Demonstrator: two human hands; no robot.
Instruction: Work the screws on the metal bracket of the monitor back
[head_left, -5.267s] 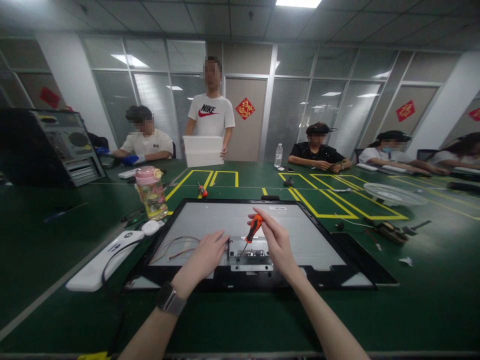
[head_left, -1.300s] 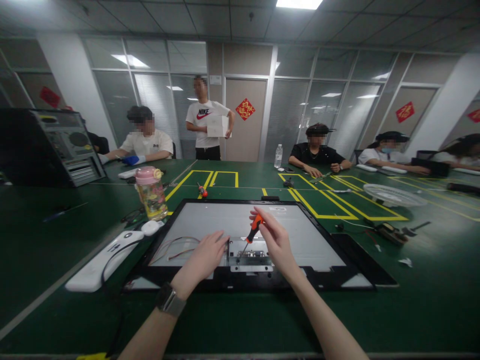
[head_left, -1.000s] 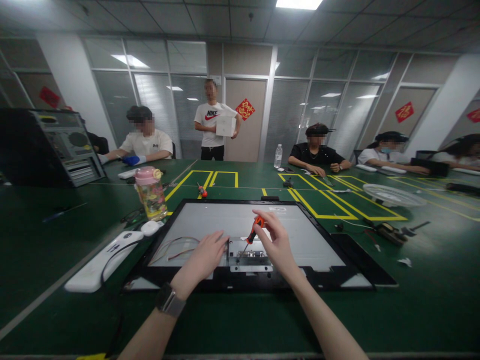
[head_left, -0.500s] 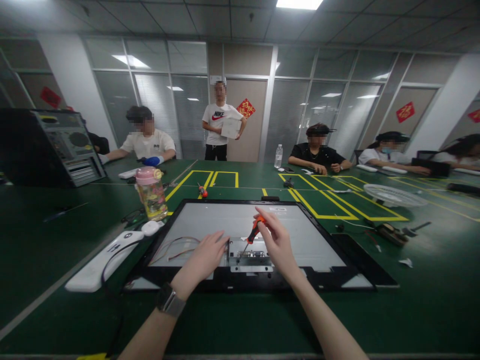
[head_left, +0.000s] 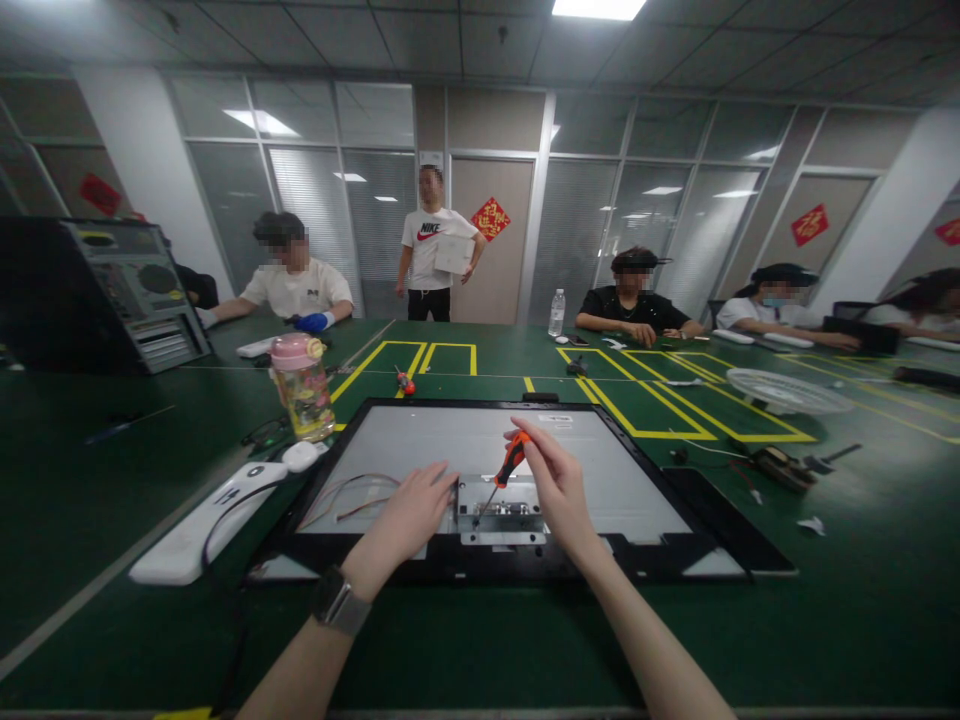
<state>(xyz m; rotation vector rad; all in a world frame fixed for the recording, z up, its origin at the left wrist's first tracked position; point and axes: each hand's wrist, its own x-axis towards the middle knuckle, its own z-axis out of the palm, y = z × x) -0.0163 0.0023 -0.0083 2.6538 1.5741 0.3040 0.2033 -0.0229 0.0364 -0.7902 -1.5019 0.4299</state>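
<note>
A flat display panel [head_left: 622, 480] with a black frame lies on the green table. On its lower middle sits a metal bracket [head_left: 499, 538]. My right hand [head_left: 559, 485] holds an orange and black screwdriver [head_left: 511, 461] at its handle, the shaft slanting down to the left with its tip at the bracket. Fingertips of my left hand [head_left: 414, 505] rest at the bracket's left edge, the hand lying palm down with a watch on the wrist. Thin wires [head_left: 352, 492] lie on the panel left of that hand.
A white power strip [head_left: 202, 525] and a pink-lidded bottle [head_left: 301, 388] stand left of the panel. A black computer case [head_left: 142, 295] is farther left. To the right lie a black slab [head_left: 731, 520] and small tools. People are across the table.
The standing person across the table has shifted left and lowered one arm. My right-hand fingers have moved slightly round the screwdriver handle; my left hand is about the same.
</note>
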